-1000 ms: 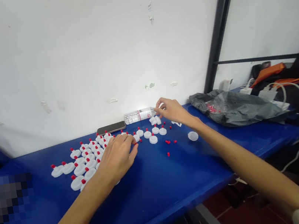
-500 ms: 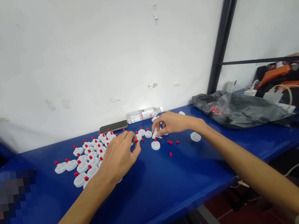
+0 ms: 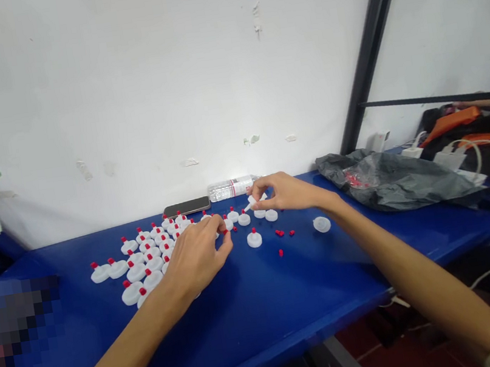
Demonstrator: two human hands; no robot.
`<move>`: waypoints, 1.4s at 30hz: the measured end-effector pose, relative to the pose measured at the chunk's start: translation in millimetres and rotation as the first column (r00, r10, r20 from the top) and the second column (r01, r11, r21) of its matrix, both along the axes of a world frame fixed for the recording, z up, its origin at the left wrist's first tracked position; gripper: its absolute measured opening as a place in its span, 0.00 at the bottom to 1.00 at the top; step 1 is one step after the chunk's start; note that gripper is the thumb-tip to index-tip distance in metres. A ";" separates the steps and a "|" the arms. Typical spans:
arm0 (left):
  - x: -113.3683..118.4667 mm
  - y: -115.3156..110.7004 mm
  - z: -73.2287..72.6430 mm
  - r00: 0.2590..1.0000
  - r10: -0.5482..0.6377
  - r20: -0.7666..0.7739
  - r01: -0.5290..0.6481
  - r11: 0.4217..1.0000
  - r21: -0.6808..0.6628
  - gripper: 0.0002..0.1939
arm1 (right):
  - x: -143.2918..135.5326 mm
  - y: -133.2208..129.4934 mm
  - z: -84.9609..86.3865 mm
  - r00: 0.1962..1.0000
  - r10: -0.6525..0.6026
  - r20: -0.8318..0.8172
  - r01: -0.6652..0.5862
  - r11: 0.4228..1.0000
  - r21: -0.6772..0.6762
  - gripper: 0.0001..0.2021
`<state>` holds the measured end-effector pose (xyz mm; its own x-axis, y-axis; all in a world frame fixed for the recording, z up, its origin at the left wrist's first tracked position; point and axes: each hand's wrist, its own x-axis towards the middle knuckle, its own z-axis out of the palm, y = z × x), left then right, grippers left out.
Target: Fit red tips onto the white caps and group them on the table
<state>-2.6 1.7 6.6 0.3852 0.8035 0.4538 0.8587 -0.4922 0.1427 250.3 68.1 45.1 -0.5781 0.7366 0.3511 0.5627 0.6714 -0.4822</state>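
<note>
My left hand (image 3: 197, 257) is closed in a pinch on a small red cap (image 3: 226, 231), just above the table. Between the fingers of my right hand (image 3: 282, 192) is a white nozzle lid (image 3: 252, 203), tilted with its thin tip toward the lower left. Under and beside the right hand stand white lids (image 3: 271, 216). A white lid with a red tip (image 3: 254, 240) stands between the two hands. Loose red caps (image 3: 279, 233) lie to its right. Around my left hand spread many white lids with red tips (image 3: 136, 271), some hidden by the forearm.
A phone (image 3: 186, 207) and a clear plastic bottle (image 3: 230, 189) lie along the wall. One white lid (image 3: 322, 225) rests on the blue table (image 3: 265, 321) to the right. Farther right are a grey plastic bag (image 3: 391, 177), chargers and cables. A black post (image 3: 368, 54) rises behind.
My right hand has risen slightly with the white nozzle lid, now tilted tip-left, uncovering white lids beneath. My left hand stays in place with the red cap.
</note>
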 end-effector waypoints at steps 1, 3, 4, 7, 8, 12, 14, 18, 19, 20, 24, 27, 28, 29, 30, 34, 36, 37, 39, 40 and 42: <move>0.0 -0.3 0.5 1.000 0.002 0.006 -0.002 1.000 -0.006 0.05 | -2.4 -2.5 0.9 0.996 0.024 -0.080 -0.027 0.999 -0.030 0.10; 0.0 -0.4 1.2 1.000 0.003 0.026 -0.003 1.000 0.001 0.06 | -8.4 -6.8 0.5 0.976 0.087 -0.201 -0.109 0.989 -0.102 0.11; -0.1 -0.3 1.3 0.999 0.003 0.038 -0.003 1.000 0.016 0.07 | -11.6 -8.4 -0.6 0.964 0.122 -0.238 -0.157 0.979 -0.132 0.12; -0.9 0.6 0.7 0.997 -0.007 0.074 0.001 0.996 0.085 0.07 | -19.8 -10.9 -6.0 0.933 0.204 -0.297 -0.266 0.946 -0.184 0.13; -1.3 1.1 0.1 0.997 -0.013 0.079 0.004 0.994 0.108 0.07 | -21.9 -11.2 -8.0 0.925 0.219 -0.309 -0.286 0.939 -0.191 0.14; -3.8 3.2 -2.9 0.996 -0.037 0.076 0.024 0.985 0.172 0.06 | -27.0 -11.8 -14.2 0.917 0.224 -0.330 -0.311 0.920 -0.240 0.16; -5.0 4.3 -4.6 0.996 -0.055 0.076 0.039 0.978 0.206 0.06 | -28.0 -12.2 -15.5 0.911 0.216 -0.351 -0.316 0.913 -0.258 0.17; -7.0 7.2 -6.8 0.995 -0.081 0.060 0.060 0.953 0.295 0.11 | -27.7 -12.4 -13.5 0.890 0.216 -0.402 -0.352 0.885 -0.305 0.20; -7.2 8.0 -7.0 0.995 -0.084 0.049 0.065 0.950 0.307 0.12 | -27.3 -12.3 -12.5 0.887 0.219 -0.406 -0.362 0.876 -0.319 0.20; -7.4 8.7 -7.2 0.995 -0.094 0.032 0.079 0.948 0.308 0.12 | -27.0 -12.3 -11.6 0.887 0.221 -0.405 -0.366 0.872 -0.325 0.21; -7.8 10.1 -7.6 0.986 -0.165 -0.032 0.167 0.951 0.260 0.16 | -27.2 -13.1 -11.1 0.890 0.221 -0.399 -0.347 0.895 -0.279 0.18; -8.1 8.7 -7.1 0.984 -0.180 -0.009 0.175 0.944 0.279 0.16 | -28.8 -14.6 -13.7 0.866 0.243 -0.437 -0.379 0.889 -0.258 0.15; -8.1 7.8 -6.5 0.982 -0.190 -0.004 0.183 0.938 0.296 0.15 | -29.3 -15.1 -14.6 0.858 0.250 -0.449 -0.393 0.882 -0.260 0.15; -8.1 6.7 -5.7 0.979 -0.203 -0.006 0.194 0.928 0.317 0.16 | -29.8 -15.6 -15.2 0.853 0.253 -0.456 -0.402 0.876 -0.265 0.15; -8.0 5.5 -4.8 0.977 -0.214 -0.012 0.205 0.917 0.343 0.16 | -30.2 -16.0 -15.6 0.852 0.251 -0.459 -0.404 0.873 -0.274 0.15; -7.8 1.8 -2.0 0.977 -0.208 -0.054 0.210 0.869 0.447 0.17 | -32.2 -17.5 -16.4 0.845 0.244 -0.477 -0.424 0.849 -0.317 0.15; -8.6 1.5 -2.3 0.977 -0.201 -0.068 0.209 0.850 0.483 0.17 | -33.5 -17.9 -17.9 0.831 0.253 -0.494 -0.450 0.829 -0.332 0.15; -9.3 1.7 -2.8 0.977 -0.201 -0.073 0.211 0.843 0.495 0.17 | -34.2 -17.8 -19.1 0.826 0.260 -0.499 -0.462 0.821 -0.335 0.15; -10.9 2.5 -3.7 0.976 -0.196 -0.092 0.216 0.841 0.496 0.17 | -35.0 -16.9 -21.5 0.821 0.274 -0.501 -0.476 0.813 -0.336 0.15; -11.6 3.1 -3.8 0.977 -0.188 -0.106 0.215 0.847 0.485 0.18 | -35.0 -16.1 -22.4 0.819 0.280 -0.500 -0.481 0.810 -0.335 0.14; -12.0 4.3 -2.9 0.976 -0.168 -0.137 0.212 0.866 0.453 0.19 | -34.0 -14.2 -22.5 0.821 0.287 -0.493 -0.486 0.804 -0.343 0.14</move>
